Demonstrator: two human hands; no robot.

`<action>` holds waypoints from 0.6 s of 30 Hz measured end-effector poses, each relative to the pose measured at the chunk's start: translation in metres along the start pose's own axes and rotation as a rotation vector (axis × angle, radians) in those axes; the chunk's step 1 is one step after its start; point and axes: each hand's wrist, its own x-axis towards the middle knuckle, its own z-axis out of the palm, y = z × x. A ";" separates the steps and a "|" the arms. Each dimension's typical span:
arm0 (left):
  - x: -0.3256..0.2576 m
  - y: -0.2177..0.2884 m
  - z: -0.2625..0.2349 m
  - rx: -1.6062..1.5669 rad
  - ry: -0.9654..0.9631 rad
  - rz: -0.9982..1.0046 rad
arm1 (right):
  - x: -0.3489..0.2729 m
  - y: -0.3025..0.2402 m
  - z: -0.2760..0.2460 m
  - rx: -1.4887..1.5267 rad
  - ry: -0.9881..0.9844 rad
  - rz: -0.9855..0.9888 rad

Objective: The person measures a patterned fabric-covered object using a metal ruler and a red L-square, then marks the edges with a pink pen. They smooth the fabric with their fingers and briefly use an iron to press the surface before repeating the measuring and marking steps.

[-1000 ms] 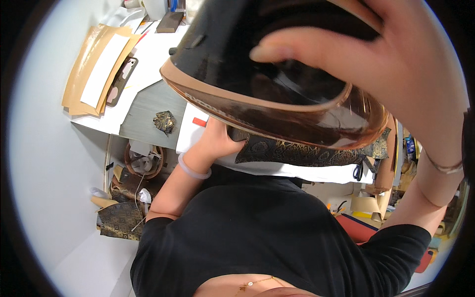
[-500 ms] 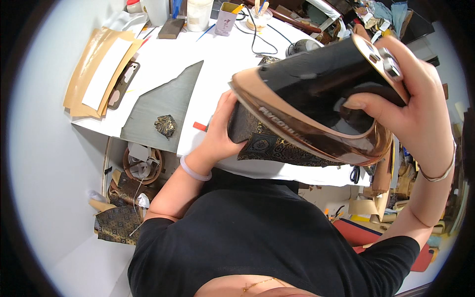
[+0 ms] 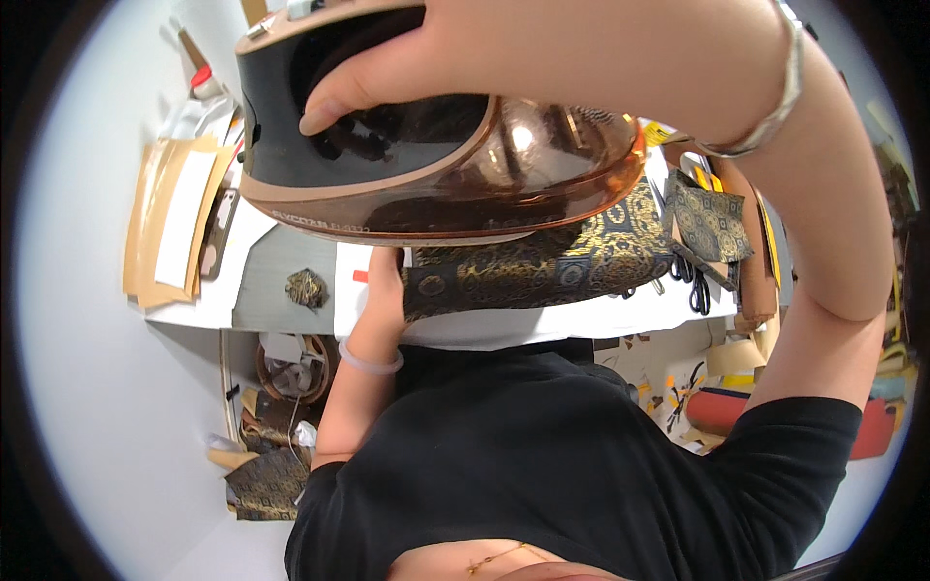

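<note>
My right hand (image 3: 484,58) is closed round the handle of a black and copper clothes iron (image 3: 436,174), its thumb along the near side. The iron is raised above the white table, nose to the right, and covers much of the work. Below it shows a long piece of black and gold patterned fabric (image 3: 552,266), rounded at its right end. Whether the iron touches it cannot be told. At the fabric's left end is my left hand (image 3: 386,281), its fingers hidden behind the iron.
On the left lie a grey sheet (image 3: 262,266) with a crumpled fabric scrap (image 3: 307,289), a phone (image 3: 219,232) and brown paper (image 3: 145,242). To the right are a patterned fabric piece (image 3: 712,223) and black-handled scissors (image 3: 694,289). Beneath the table's left side stands a round bin (image 3: 325,373).
The iron has swung left and closer to my view, its nose turning from left to right. My right arm now arches over the table. More of the fabric's right end shows.
</note>
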 end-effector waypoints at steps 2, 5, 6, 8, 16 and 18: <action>0.002 0.007 0.006 -0.047 0.040 -0.046 | 0.001 -0.001 -0.012 -0.099 -0.077 0.013; 0.006 0.019 0.013 -0.009 -0.024 0.026 | -0.009 -0.006 -0.045 0.541 -0.325 0.443; 0.007 0.023 0.013 0.081 -0.062 0.082 | -0.014 -0.008 -0.044 0.577 -0.322 0.546; 0.008 0.030 0.012 0.257 -0.122 0.204 | -0.021 -0.014 -0.036 0.398 -0.273 0.507; 0.003 0.020 0.006 0.253 -0.055 0.118 | 0.020 -0.021 -0.056 0.433 -0.306 0.427; 0.002 0.013 -0.002 0.298 -0.066 0.124 | 0.029 -0.021 -0.053 0.440 -0.256 0.293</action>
